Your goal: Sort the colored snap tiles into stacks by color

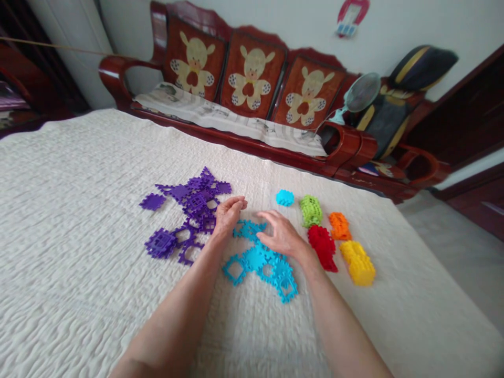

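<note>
My left hand [228,212] rests on the quilted cover between the purple interlocking pieces [189,210] and the blue pieces [262,262]. Its fingers are curled and nothing shows in them. My right hand [279,233] lies palm down over the top of the blue pieces, fingers stretched out and touching them. One purple piece [153,201] lies apart at the left. A single blue piece [284,198] sits farther back.
Stacks of green [311,210], orange [339,226], red [323,247] and yellow [357,262] pieces lie to the right. A dark wooden bench [354,152] with bear cushions runs behind the white quilted surface [79,210]. A fan [360,94] and bag stand at its right end.
</note>
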`<state>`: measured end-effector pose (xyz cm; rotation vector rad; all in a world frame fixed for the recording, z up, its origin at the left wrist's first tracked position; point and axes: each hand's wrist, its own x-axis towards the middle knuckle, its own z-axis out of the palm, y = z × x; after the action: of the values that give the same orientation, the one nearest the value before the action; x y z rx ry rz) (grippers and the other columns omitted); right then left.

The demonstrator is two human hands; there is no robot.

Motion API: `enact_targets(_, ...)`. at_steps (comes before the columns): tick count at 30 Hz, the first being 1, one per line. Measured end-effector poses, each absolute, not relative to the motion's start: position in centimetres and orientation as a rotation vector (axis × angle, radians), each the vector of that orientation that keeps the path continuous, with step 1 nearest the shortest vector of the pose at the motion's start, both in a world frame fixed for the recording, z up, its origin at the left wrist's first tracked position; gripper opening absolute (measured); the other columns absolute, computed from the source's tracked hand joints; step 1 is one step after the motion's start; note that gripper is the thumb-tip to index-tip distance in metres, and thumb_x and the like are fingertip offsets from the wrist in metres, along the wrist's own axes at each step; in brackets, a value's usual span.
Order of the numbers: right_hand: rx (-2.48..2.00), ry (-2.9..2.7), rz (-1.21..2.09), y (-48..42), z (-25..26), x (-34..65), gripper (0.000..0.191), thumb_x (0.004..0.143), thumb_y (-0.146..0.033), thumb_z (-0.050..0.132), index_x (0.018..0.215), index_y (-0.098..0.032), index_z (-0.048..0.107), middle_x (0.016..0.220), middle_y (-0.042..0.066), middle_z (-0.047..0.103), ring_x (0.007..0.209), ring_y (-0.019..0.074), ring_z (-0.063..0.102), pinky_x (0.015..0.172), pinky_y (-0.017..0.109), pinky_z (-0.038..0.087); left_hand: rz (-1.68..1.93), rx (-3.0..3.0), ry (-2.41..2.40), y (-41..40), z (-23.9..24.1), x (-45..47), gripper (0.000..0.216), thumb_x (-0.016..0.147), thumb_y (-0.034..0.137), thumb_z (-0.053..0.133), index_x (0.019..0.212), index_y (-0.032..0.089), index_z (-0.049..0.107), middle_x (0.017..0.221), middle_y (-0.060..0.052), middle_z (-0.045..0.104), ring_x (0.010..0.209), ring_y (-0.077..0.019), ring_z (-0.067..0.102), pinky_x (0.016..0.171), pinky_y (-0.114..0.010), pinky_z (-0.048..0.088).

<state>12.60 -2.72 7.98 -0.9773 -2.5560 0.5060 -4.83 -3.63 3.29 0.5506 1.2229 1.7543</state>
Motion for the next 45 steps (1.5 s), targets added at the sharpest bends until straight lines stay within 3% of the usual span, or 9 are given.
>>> enact_targets(3, -1.075, -2.524, 0.463, -5.1, 6.4, 11.2, 0.05, 0.075, -0.031, 0.066, 0.122, -0.018, 0.056, 0.117, 0.01, 0.06, 0.109, 0.0244, 0.056, 0.098, 0.04, 0.046, 1.757, 0.562, 1.223, -3.7, 3.3, -4.8, 0.028, 0.058, 0.032, 0.068, 0.079, 0.016, 0.072, 0.074, -0.005, 0.072, 0.072, -0.0172, 0.066, 0.072, -0.03, 0.049)
enact_targets(8, -1.063, -2.513, 0.431, -5.3, 5.5, 10.6, 0.039, 0.074, -0.023, 0.065, 0.113, -0.018, 0.061, 0.11, 0.009, 0.063, 0.107, 0.0251, 0.056, 0.098, 0.042, 0.045, 1.75, 0.572, 1.24, -3.7, 3.4, -4.9, 0.027, 0.059, 0.032, 0.068, 0.08, 0.016, 0.072, 0.075, -0.006, 0.072, 0.074, -0.018, 0.066, 0.072, -0.03, 0.049)
enact_targets(13, -0.962, -2.349, 0.642, -4.3, 6.3, 11.8, 0.045, 0.074, -0.021, 0.065, 0.119, -0.021, 0.056, 0.119, 0.008, 0.061, 0.112, 0.0214, 0.057, 0.1, 0.037, 0.045, 1.742, 0.578, 1.245, -3.8, 3.5, -4.9, 0.028, 0.059, 0.033, 0.068, 0.081, 0.016, 0.072, 0.076, -0.006, 0.073, 0.073, -0.0173, 0.066, 0.072, -0.029, 0.049)
enact_targets(18, -1.001, -2.226, 0.583, -3.1, 6.4, 13.5, 0.045, 0.076, -0.025, 0.061, 0.12, -0.019, 0.055, 0.123, 0.01, 0.061, 0.115, 0.0225, 0.057, 0.1, 0.038, 0.045, 1.727, 0.585, 1.256, -3.9, 3.4, -4.8, 0.031, 0.058, 0.035, 0.07, 0.083, 0.016, 0.072, 0.078, -0.007, 0.073, 0.074, -0.0178, 0.066, 0.069, -0.028, 0.048)
enact_targets(22, -1.19, -2.193, 0.541, -2.0, 5.4, 14.9, 0.032, 0.088, -0.033, 0.045, 0.11, -0.017, 0.061, 0.111, 0.012, 0.067, 0.106, 0.0237, 0.062, 0.093, 0.038, 0.048, 1.732, 0.619, 1.269, -4.2, 3.6, -4.8, 0.032, 0.059, 0.037, 0.071, 0.083, 0.016, 0.073, 0.078, -0.007, 0.073, 0.076, -0.0181, 0.066, 0.068, -0.028, 0.048)
enact_targets(27, -1.513, -2.133, 0.53, -0.8, 4.6, 16.4, 0.038, 0.093, -0.034, 0.032, 0.113, -0.017, 0.06, 0.086, 0.009, 0.07, 0.082, 0.0238, 0.067, 0.077, 0.037, 0.052, 1.716, 0.602, 1.277, -4.5, 4.2, -4.7, 0.031, 0.06, 0.036, 0.07, 0.084, 0.016, 0.073, 0.077, -0.006, 0.072, 0.076, -0.0173, 0.065, 0.069, -0.027, 0.047)
enact_targets(33, -1.476, -2.131, 0.378, -0.1, 4.0, 17.2, 0.035, 0.089, -0.03, 0.041, 0.118, -0.018, 0.058, 0.103, 0.01, 0.069, 0.097, 0.0238, 0.064, 0.087, 0.038, 0.05, 1.722, 0.618, 1.275, -4.6, 4.3, -4.6, 0.033, 0.06, 0.038, 0.072, 0.083, 0.015, 0.072, 0.077, -0.007, 0.071, 0.076, -0.0186, 0.065, 0.068, -0.029, 0.047)
enact_targets(40, -1.385, -2.247, 0.262, -0.3, 3.9, 17.3, 0.053, 0.075, -0.026, 0.058, 0.127, -0.014, 0.053, 0.128, 0.015, 0.055, 0.121, 0.0266, 0.051, 0.105, 0.042, 0.041, 1.703, 0.628, 1.307, -4.5, 4.1, -4.7, 0.034, 0.06, 0.04, 0.072, 0.085, 0.016, 0.072, 0.078, -0.007, 0.072, 0.076, -0.0191, 0.066, 0.066, -0.027, 0.046)
enact_targets(45, -1.453, -2.316, 0.323, -0.4, 3.9, 17.3, 0.05, 0.077, -0.026, 0.058, 0.125, -0.013, 0.054, 0.123, 0.014, 0.058, 0.116, 0.0261, 0.054, 0.103, 0.042, 0.042, 1.714, 0.624, 1.286, -4.2, 3.7, -4.8, 0.034, 0.059, 0.038, 0.071, 0.084, 0.015, 0.072, 0.077, -0.007, 0.072, 0.075, -0.0183, 0.066, 0.069, -0.028, 0.047)
